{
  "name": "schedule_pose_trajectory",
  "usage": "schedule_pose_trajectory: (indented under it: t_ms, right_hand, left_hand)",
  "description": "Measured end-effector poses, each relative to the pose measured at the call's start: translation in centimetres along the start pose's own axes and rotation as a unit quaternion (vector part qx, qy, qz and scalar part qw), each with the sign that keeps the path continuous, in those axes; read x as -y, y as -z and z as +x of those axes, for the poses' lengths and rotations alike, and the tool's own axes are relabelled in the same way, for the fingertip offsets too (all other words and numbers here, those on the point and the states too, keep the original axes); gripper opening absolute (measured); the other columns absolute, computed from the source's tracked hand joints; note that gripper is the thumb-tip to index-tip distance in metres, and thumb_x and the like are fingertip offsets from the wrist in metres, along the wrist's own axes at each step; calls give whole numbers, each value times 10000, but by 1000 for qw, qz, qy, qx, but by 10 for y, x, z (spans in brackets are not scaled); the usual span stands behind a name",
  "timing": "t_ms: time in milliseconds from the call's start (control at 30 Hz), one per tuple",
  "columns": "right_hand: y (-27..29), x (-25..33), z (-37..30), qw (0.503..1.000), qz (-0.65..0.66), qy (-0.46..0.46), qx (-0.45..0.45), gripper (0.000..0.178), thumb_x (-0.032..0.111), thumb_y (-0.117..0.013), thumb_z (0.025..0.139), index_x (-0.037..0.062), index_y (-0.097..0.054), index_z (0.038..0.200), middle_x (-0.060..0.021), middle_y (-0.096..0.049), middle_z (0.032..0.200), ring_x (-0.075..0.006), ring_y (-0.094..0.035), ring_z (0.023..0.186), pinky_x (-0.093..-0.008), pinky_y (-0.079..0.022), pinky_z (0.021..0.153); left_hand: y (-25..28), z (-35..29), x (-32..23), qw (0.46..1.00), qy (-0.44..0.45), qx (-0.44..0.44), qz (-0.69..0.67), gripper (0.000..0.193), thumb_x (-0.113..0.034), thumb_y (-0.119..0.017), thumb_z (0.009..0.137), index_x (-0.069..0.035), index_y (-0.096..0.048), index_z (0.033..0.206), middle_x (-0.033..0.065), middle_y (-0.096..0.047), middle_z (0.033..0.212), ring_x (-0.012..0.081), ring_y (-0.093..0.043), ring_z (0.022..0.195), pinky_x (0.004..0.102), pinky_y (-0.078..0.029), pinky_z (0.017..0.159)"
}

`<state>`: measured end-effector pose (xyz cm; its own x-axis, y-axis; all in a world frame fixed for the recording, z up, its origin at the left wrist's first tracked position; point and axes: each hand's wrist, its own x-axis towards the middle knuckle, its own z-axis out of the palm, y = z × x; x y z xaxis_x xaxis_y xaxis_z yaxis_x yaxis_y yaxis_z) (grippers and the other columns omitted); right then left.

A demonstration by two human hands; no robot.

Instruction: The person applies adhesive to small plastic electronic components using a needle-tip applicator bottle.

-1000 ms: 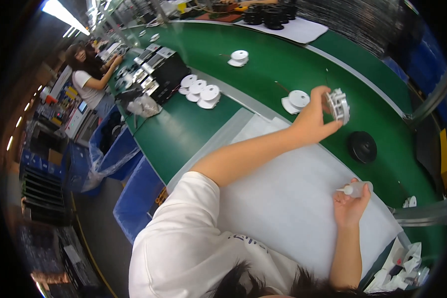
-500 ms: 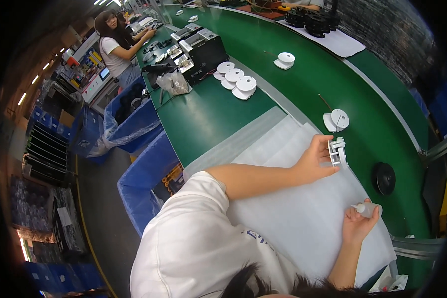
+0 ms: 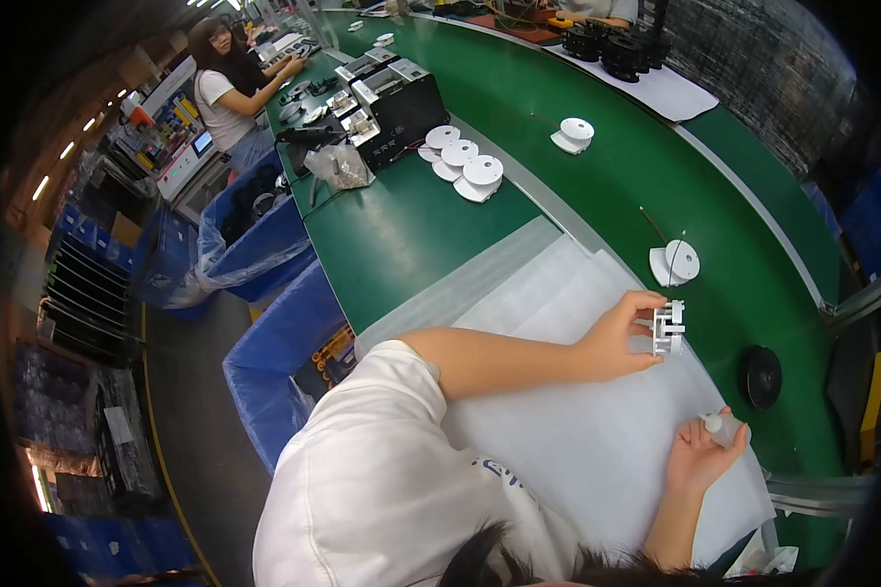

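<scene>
My left hand is closed on a white plastic frame with short posts and slots, held up over the edge of the white sheet. Lower right, my right hand grips a small translucent squeeze bottle with a nozzle. Just beyond the left hand, a white spool with a thin dark wire lies on the green conveyor belt. A black round part sits on the belt to the right of both hands.
White foam sheet covers the near bench. Several white spools stand beside a black machine and a bag of small parts. Another spool is farther up the belt. Blue lined bins stand at the left; a co-worker sits beyond.
My left hand has shifted slightly nearer and turned the white frame. The bottle in my right hand is tilted differently. The belt's spools and black part have moved nearer and to the right.
</scene>
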<state>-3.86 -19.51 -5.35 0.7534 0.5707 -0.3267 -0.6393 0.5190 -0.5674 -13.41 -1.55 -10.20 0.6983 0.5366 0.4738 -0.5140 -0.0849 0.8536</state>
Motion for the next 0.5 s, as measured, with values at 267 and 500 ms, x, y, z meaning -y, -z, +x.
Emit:
schedule_pose_trajectory:
  t_ms: [267,500]
  right_hand:
    - [-11,14,-32,969,-77,229,50,485,377,-616,709,54,-428,1017,-53,-521,756,-115,-467,593,-229,-397,563]
    - [-7,29,-54,900,-268,297,174,530,356,-685,656,71,-389,991,-95,-493,786,-149,-476,666,-268,-415,574]
  left_hand:
    - [-3,-8,-14,978,-179,-2,106,646,81,-636,623,-128,-330,1153,170,-316,1178,273,-403,1084,378,-415,825]
    - [-1,-5,-28,890,-356,136,251,512,-65,-637,672,11,-398,1118,194,-412,1111,286,-479,957,381,-427,794]
